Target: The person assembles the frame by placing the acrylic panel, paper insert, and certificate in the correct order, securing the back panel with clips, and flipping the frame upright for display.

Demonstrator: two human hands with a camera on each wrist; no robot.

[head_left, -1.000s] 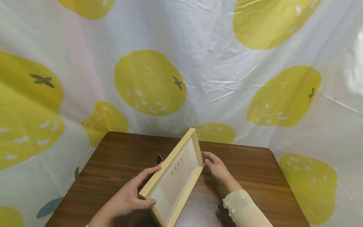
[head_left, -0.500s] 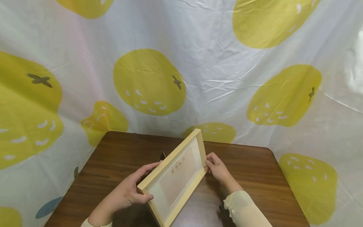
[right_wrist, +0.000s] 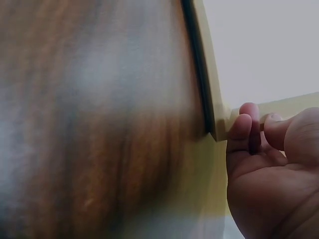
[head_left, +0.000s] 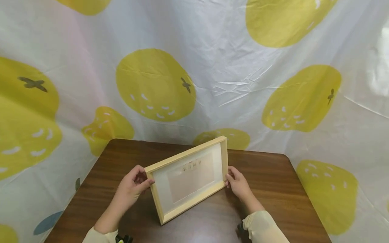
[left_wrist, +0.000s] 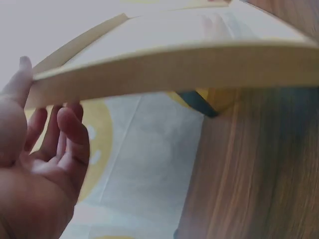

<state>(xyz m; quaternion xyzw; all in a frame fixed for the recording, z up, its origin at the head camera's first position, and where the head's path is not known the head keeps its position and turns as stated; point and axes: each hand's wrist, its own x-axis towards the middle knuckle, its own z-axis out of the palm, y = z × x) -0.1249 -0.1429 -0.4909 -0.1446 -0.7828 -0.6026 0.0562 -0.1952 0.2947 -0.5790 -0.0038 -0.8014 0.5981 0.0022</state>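
Note:
A picture frame [head_left: 191,177] of pale wood leans above the table in the head view, its front facing me. Behind its clear front lies a pinkish sheet with a line of characters, bordered in white. My left hand [head_left: 130,186] grips the upper left corner, thumb on the front edge and fingers behind. At the lower right corner, my right hand [head_left: 239,185] pinches the side between thumb and fingers. In the left wrist view, a dark strip [left_wrist: 197,102] shows beyond the frame's side bar [left_wrist: 149,72]. The right wrist view shows the right fingertips [right_wrist: 240,125] at the frame's corner.
The dark brown wooden table [head_left: 267,192] has rounded far corners. Close behind it and at both sides hangs a white curtain [head_left: 231,67] printed with yellow fruit. Dark straps [head_left: 241,229] sit at the wrists, by the cream sleeves.
The frame has swung round from a steep slant to face me more squarely, its left end moving up and away. My left hand has shifted with it; the right hand has moved slightly right.

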